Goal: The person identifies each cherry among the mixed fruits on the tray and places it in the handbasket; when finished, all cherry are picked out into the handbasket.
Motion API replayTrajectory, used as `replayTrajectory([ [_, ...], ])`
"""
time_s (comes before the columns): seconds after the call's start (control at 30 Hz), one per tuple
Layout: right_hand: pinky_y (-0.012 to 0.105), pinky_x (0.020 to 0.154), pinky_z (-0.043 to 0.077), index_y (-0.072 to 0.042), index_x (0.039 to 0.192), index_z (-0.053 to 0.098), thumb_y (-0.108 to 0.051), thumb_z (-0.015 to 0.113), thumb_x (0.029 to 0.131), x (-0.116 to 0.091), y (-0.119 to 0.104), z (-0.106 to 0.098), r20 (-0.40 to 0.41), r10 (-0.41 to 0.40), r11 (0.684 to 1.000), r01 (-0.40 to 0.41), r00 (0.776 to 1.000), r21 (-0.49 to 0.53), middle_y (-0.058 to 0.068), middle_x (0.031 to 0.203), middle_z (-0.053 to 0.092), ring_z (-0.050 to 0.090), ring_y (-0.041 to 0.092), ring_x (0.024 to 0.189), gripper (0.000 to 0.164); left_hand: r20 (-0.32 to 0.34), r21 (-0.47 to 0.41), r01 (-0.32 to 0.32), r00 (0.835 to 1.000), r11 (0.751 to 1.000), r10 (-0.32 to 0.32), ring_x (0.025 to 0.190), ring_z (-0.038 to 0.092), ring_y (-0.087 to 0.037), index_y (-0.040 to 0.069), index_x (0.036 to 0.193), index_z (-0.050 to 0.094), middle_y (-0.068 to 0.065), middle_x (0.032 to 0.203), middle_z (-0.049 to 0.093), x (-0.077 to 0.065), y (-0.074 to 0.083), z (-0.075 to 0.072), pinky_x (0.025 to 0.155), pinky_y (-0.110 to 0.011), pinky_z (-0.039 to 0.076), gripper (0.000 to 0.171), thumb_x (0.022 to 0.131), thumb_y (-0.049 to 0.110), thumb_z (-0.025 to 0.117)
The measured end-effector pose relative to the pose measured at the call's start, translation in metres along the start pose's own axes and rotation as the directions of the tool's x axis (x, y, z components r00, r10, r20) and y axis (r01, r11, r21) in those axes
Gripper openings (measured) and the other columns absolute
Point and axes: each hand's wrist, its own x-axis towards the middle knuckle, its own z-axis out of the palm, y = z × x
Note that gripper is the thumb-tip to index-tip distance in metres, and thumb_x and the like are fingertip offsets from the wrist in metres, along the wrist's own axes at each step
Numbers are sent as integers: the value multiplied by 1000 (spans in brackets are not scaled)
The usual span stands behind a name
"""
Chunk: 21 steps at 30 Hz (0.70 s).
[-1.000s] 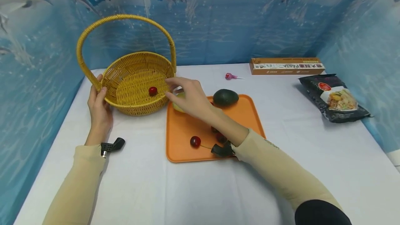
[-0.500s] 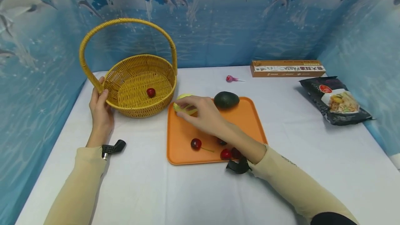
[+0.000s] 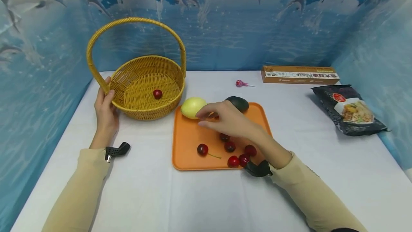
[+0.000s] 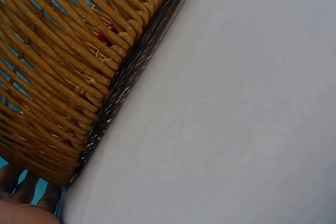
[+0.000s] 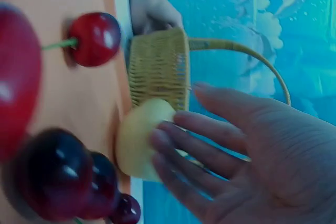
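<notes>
My left hand (image 3: 107, 112) grips the side of a yellow woven basket (image 3: 145, 114) where its tall handle meets the rim. A red cherry (image 3: 157, 94) lies inside the basket. In the left wrist view the fingers (image 4: 23, 187) sit against the wicker wall. My right hand (image 3: 230, 119) is above an orange tray (image 3: 184, 146), holding nothing, with fingers loosely bent. Its fingertips are beside a yellow lemon (image 3: 192, 107) at the tray's back left corner. A dark green avocado (image 3: 239, 103) is partly hidden behind that hand. Several cherries (image 3: 230, 146) lie on the tray, one stemmed cherry (image 3: 202, 149) apart from the others.
Behind the tray lies a pink lollipop (image 3: 239, 83). A long brown box (image 3: 299, 75) stands at the back right, with a black food packet (image 3: 351, 110) in front of it. Blue dolphin-print cloth (image 3: 219, 38) walls in the white table (image 3: 138, 189).
My right hand has moved from the basket's right rim, past the lemon, back rightward over the tray. The left hand keeps its hold on the basket. The whole view has shifted slightly.
</notes>
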Motion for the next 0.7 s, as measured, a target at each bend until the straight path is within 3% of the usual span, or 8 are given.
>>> replayTrajectory([
  [0.13,38,98,57,-12,128,75,-30,78,97,-1,6,-9,125,-1,1000,1,992,-2,1,121,77,72,17,110,36,-1,-11,-11,1000,1000,11,147,45,-23,22,156,52,-5,161,47,1,2,1,109,-26,43,49,108,14,53],
  [0.37,30,89,58,-11,128,74,-26,83,93,1,18,-10,266,53,998,-57,963,8,1,113,77,72,10,97,40,-7,-6,-9,1000,1000,9,146,46,-23,24,155,53,-5,159,48,-1,4,0,111,-27,42,48,108,16,55],
  [0.7,29,86,58,-13,123,76,-25,84,92,0,25,1,328,1,993,-39,945,110,-4,104,77,71,11,93,35,0,-6,-13,1000,1000,13,145,47,-22,25,154,54,-5,159,49,-2,1,1,109,-27,43,47,108,16,54],
])
